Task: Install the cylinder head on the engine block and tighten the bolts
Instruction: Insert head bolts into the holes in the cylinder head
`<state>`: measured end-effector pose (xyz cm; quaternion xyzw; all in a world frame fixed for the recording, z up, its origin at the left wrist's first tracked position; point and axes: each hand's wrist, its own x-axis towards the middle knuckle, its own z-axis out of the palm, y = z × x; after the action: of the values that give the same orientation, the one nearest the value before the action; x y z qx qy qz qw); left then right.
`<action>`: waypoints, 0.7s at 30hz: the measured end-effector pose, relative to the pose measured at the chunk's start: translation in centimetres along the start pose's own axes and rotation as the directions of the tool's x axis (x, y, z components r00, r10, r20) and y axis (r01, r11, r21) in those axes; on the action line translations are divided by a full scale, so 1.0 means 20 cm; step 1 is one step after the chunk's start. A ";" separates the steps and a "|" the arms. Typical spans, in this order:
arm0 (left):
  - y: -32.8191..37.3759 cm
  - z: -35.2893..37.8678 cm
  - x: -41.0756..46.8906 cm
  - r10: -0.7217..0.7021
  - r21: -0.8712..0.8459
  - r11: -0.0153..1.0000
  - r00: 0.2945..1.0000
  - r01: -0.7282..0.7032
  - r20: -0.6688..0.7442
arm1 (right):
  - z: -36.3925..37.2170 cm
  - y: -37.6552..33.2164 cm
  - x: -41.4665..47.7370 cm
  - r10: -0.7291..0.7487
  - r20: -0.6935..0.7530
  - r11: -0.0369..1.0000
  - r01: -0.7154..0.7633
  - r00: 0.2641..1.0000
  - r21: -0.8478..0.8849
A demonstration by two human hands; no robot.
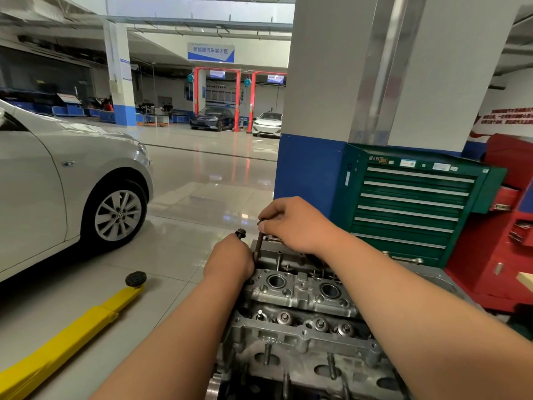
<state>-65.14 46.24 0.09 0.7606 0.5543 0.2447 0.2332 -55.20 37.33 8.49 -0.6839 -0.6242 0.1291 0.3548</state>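
Observation:
The grey metal cylinder head sits on the engine below me, with round bores and valve springs showing on top. My right hand pinches the top of a long dark bolt that stands nearly upright, its lower end at the far left of the head. My left hand is curled at the head's left edge and holds another dark bolt, whose flanged head sticks up above the fingers. The shaft of that bolt is hidden in my fist.
A green tool cabinet stands behind the engine at right, with a red cabinet beside it. A yellow lift arm with a black pad lies on the floor at left. A silver car is parked further left.

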 end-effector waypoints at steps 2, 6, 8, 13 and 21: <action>-0.01 0.00 0.00 -0.006 -0.019 1.000 1.000 0.006 0.000 | 0.01 0.00 0.01 -0.024 -0.034 0.995 0.020 0.999 -0.096; -0.01 0.01 0.01 -0.024 -0.024 0.999 1.000 0.024 -0.006 | 0.02 0.02 0.02 -0.029 -0.076 0.969 0.009 0.997 -0.248; -0.01 0.01 0.01 -0.026 -0.037 0.999 1.000 0.025 -0.012 | 0.03 0.02 0.01 -0.027 -0.019 0.974 0.022 0.999 -0.227; -0.01 0.01 0.01 -0.006 -0.042 0.999 1.000 0.006 -0.012 | 0.09 0.00 0.03 -0.016 0.040 0.955 0.027 0.999 -0.296; -0.02 0.02 0.02 -0.036 -0.078 0.996 0.999 0.035 -0.011 | 0.13 -0.01 0.02 0.068 0.241 0.879 0.056 0.968 -0.473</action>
<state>-65.15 46.67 -0.40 0.7396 0.5591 0.2665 0.2635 -56.90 38.64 6.79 -0.7302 -0.6743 0.0581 0.0938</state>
